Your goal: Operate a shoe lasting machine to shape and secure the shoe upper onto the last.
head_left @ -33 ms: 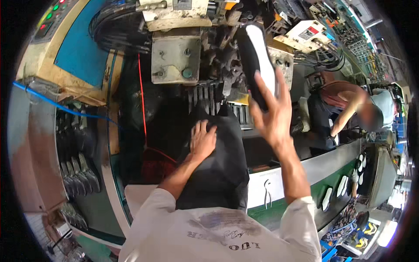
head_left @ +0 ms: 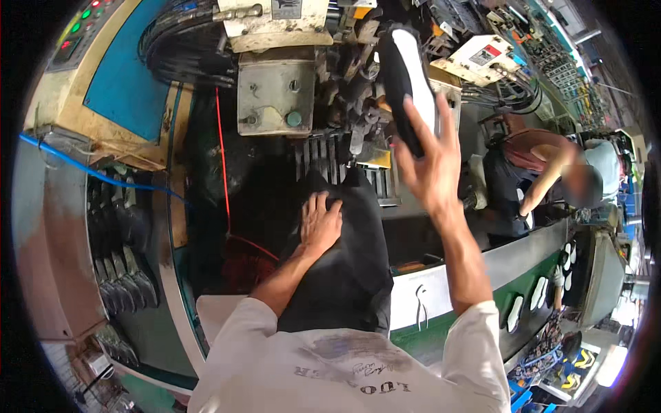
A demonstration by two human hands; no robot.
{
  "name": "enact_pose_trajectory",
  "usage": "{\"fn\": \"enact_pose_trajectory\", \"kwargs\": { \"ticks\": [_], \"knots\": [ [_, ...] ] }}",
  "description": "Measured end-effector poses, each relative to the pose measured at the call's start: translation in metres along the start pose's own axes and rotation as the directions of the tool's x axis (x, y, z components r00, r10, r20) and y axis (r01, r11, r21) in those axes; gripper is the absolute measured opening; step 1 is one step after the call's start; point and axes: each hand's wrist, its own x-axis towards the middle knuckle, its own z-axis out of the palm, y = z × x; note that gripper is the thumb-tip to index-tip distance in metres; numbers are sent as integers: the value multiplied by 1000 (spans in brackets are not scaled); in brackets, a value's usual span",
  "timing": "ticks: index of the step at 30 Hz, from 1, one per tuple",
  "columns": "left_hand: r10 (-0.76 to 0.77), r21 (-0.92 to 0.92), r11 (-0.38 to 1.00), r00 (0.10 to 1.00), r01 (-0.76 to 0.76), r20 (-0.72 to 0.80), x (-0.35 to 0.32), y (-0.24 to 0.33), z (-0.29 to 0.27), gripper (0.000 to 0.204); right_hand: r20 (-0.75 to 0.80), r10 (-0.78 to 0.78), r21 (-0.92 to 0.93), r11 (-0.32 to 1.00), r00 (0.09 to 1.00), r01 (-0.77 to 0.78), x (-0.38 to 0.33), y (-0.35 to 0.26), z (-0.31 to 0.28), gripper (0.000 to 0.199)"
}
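A black shoe upper with a white sole-side face (head_left: 415,62) stands tilted at the machine, its narrow end pointing down toward me. My right hand (head_left: 435,162) is at that lower end, its fingers stretched along both sides of the shoe; the palm side is hidden. Resting on the dark cloth over my lap (head_left: 344,275), my left hand (head_left: 321,221) has its fingers loosely spread and holds nothing.
Ahead is a machine with a grey metal box (head_left: 275,96) and black hoses (head_left: 182,51). Dark shoe lasts (head_left: 124,275) line a rack at left. Pincers (head_left: 421,306) lie on a white sheet at right; white-soled shoes (head_left: 515,313) rest on a green belt. A co-worker (head_left: 537,165) sits at right.
My right hand and the shoe have moved slightly together, away from me toward the machine. My left hand stays on the cloth.
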Motion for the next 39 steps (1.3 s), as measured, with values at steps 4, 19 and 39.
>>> {"fn": "enact_pose_trajectory", "kwargs": {
  "ticks": [4, 19, 39],
  "knots": [
    [-18, -119, 993, 1000, 20, 23, 14, -1, 4, 36, -32, 67, -122, 990, 997, -71, 71, 49, 46, 76],
    [-60, -55, 997, 997, 58, -49, 12, -20, -6, 39, -43, 108, -255, 960, 993, -115, 82, 49, 103, 78],
    [-21, -10, 1000, 1000, 21, -22, 28, -14, 3, 37, -239, -181, -298, 949, 954, 105, 192, 108, 146, 55]
  ]
}}
